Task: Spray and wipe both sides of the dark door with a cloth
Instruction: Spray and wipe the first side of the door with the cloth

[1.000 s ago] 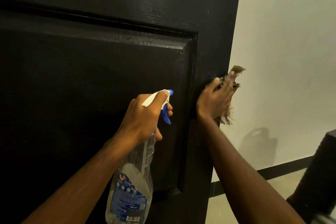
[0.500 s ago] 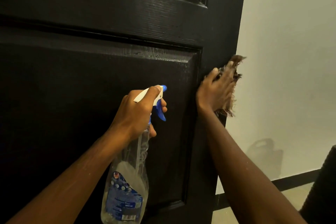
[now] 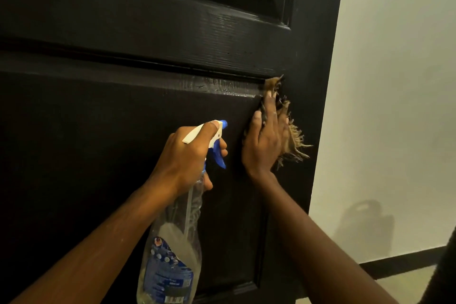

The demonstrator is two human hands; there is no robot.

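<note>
Since the earlier frames the right hand (image 3: 265, 142) had slid the cloth (image 3: 294, 140) leftward off the door's outer edge, so that the cloth no longer stuck out past it against the wall (image 3: 394, 81). That hand lay flat on the door (image 3: 98, 131) with its fingers straight and slightly spread, pressing the cloth against the wood at the upper right corner of the lower panel. Frayed tan fringe showed beyond the little-finger side of the hand and above the fingertips, all of it within the door's right stile.

Just left of the cloth, a wet, shiny streak (image 3: 222, 85) ran along the panel's top bevel.

At much the same height as before, the left hand (image 3: 183, 158) gripped the neck of the bottle (image 3: 170, 261), fingers curled round it, the thumb on top of the white head and a finger in front of the blue trigger (image 3: 218, 155). Its nozzle pointed at the panel, near the right hand but apart from it. The clear bottle hung down and toward the camera, blue label facing up.

Low on the wall right of the door lay a dim shadow (image 3: 365, 227), above a dark skirting (image 3: 399, 263).
</note>
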